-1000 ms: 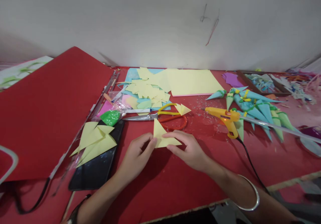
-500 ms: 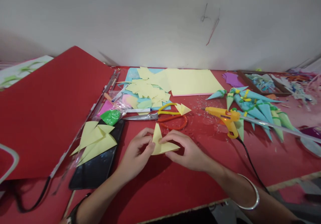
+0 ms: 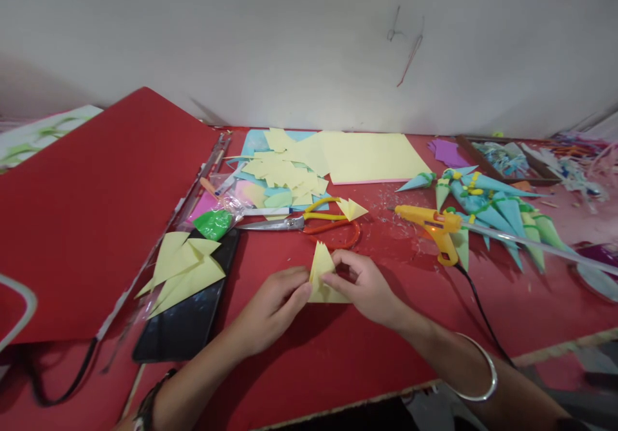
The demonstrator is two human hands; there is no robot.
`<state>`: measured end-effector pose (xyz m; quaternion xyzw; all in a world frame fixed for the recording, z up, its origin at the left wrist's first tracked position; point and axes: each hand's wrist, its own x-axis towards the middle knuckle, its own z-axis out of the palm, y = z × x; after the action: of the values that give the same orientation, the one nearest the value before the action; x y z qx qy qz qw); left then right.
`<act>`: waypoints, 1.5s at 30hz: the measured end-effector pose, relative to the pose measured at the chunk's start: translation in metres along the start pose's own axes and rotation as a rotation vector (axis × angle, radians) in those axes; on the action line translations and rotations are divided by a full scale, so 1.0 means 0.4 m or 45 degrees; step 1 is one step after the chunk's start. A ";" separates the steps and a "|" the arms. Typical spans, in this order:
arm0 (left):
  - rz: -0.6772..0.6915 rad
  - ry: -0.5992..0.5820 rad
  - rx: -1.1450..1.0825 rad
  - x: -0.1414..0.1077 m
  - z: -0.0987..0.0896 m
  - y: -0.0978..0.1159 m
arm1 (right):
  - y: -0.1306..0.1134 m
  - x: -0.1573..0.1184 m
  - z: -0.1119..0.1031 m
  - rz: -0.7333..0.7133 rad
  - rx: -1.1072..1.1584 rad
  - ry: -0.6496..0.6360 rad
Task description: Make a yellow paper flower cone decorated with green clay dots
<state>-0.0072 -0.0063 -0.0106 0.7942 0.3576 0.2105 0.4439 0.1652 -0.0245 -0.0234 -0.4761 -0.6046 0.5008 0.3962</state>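
A folded piece of yellow paper (image 3: 322, 276) stands between my hands above the red table, its pointed tip upward. My left hand (image 3: 280, 302) pinches its left edge between thumb and fingers. On the other side, my right hand (image 3: 364, 286) grips the right part, thumb against the front face. Just beyond lie scissors (image 3: 333, 227) with red and yellow handles, and a small folded yellow paper piece (image 3: 352, 209) rests against them. Left of my hands, several cut yellow papers (image 3: 186, 270) lie partly on a black tablet-like slab (image 3: 188, 328).
A yellow glue gun (image 3: 429, 221) with a clear stick and black cord lies to the right, beside several blue and green paper cones (image 3: 502, 215). Yellow scraps (image 3: 284, 170) and a yellow sheet stack (image 3: 376, 157) lie at the back. A large red board (image 3: 96, 225) stands left.
Both hands have shifted slightly right with the yellow paper. Its right flap, spread out sideways before, is now folded up into a narrower triangle.
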 end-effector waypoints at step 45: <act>-0.174 -0.104 -0.244 -0.003 0.005 0.013 | -0.006 -0.010 0.004 0.021 0.004 0.116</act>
<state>-0.0046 -0.0104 -0.0072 0.7299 0.3706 0.1805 0.5453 0.1642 -0.0288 -0.0215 -0.5028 -0.5813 0.4828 0.4198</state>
